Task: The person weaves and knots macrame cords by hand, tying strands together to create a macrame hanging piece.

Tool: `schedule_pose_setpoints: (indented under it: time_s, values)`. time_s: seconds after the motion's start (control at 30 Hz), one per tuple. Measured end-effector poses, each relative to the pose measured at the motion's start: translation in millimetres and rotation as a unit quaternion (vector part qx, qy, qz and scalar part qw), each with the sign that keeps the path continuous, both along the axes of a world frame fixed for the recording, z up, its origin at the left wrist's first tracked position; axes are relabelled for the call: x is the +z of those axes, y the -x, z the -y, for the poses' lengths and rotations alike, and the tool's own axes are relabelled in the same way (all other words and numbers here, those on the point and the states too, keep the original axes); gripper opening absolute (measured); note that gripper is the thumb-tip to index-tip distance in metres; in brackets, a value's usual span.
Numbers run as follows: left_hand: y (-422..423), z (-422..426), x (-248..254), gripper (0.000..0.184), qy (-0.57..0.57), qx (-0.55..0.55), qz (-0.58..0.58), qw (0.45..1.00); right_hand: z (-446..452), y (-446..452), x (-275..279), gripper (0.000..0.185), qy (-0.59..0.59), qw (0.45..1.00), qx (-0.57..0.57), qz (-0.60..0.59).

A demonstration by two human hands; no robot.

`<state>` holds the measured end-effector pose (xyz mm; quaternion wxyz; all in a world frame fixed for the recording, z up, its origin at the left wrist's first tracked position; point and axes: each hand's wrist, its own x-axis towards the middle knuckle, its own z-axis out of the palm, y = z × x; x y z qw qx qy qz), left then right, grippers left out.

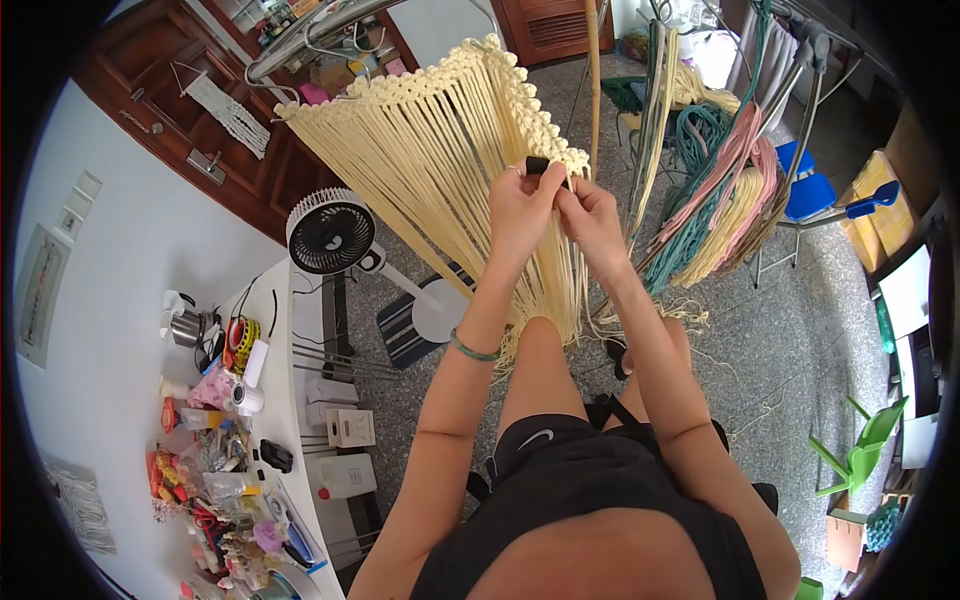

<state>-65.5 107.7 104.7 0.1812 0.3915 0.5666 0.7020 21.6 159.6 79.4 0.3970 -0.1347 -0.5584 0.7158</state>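
Head view: the cream macramé piece point(440, 130) hangs from a metal rack point(330, 28) in front of the person, well above the speckled floor point(745, 370), its long cords reaching down to the knees. Both hands are at the lower right end of its knotted border point(515, 85). The left hand point(522, 210) is nearly closed, thumb and fingers pinched together at the border's edge, with a black band point(537, 165) around a finger; the right hand point(592, 215) is just beside it, fingers drawn in close, seemingly gripping a cord too small to make out. Chunky knots run along the top edge and down the slanting right side as far as the fingers, so the border looks largely formed; below it the cords are straight and unknotted, leaving the body unworked. The fan point(332, 232) stands left of the piece, and rolls of tape point(241, 340) lie toward the far end of the tabletop point(283, 375).
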Motion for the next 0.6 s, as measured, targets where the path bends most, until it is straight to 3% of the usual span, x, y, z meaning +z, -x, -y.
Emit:
schedule_pose_setpoints:
  time_s: [0.3, 0.37, 0.43, 0.5, 0.6]
  values:
    - [-5, 3, 1, 0.018, -0.007, 0.009, 0.033, 0.999, 13, 13, -8, 0.011, -0.045, 0.995, -0.061, -0.058]
    - [-6, 3, -2, 0.019, -0.023, 0.009, 0.027, 0.999, 0, 1, -6, 0.012, -0.134, 0.989, -0.031, 0.048]
    - [-9, 3, 0, 0.021, -0.026, 0.014, 0.003, 1.0, -3, -5, 0, 0.018, -0.148, 0.985, -0.037, 0.075]
    - [-17, 3, 1, 0.024, -0.033, 0.025, -0.012, 0.999, -2, -8, 3, 0.025, -0.127, 0.981, -0.128, 0.069]
    - [-23, 3, 2, 0.027, -0.02, 0.14, -0.134, 0.981, -4, -14, 10, 0.031, -0.135, 0.977, -0.136, 0.088]
